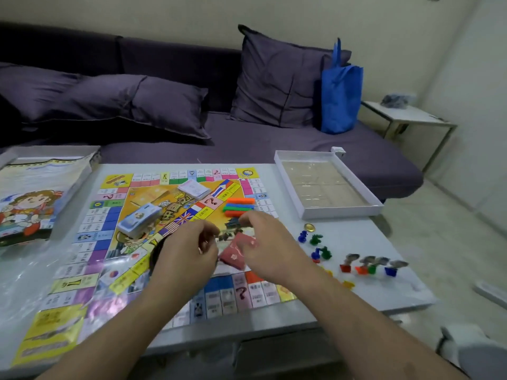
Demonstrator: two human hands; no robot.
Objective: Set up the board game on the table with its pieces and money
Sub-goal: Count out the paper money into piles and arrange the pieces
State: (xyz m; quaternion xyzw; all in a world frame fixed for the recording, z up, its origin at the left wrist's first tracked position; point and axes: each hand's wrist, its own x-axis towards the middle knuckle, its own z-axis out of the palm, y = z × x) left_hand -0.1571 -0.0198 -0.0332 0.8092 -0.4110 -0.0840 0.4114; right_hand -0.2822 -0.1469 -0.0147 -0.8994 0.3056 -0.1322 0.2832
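A game board [170, 237] lies flat and unfolded on a pale worktop [365, 286], its track of coloured squares framing a yellow centre. Both hands meet over the middle of the board: the left hand [189, 250] is curled, fingers pinched together, and the right hand [263, 239] reaches in from the other side with fingers bent; between and beneath them sits a red packet [238, 249], though whether either hand actually grips it cannot be told. A blue card deck [140, 219] rests tilted on the board left of centre, a pink-edged card stack [193, 189] lies nearer the far edge, and a bundle of orange, green and blue money [238, 207] sits just beyond the right hand. Off the board to the right, small blue and green tokens [315, 242] cluster near a gold coin [309, 227], with four figure pawns [370, 266] on red, orange, green and blue stands lined up beside them. An open box tray [329, 212] sits at the worktop's far right corner; the illustrated box lid [35, 198] lies at far left, with clear plastic wrap [24, 278] in front of it. Behind, a purple sofa [274, 149] carries cushions [274, 80] and a blue bag [340, 97].
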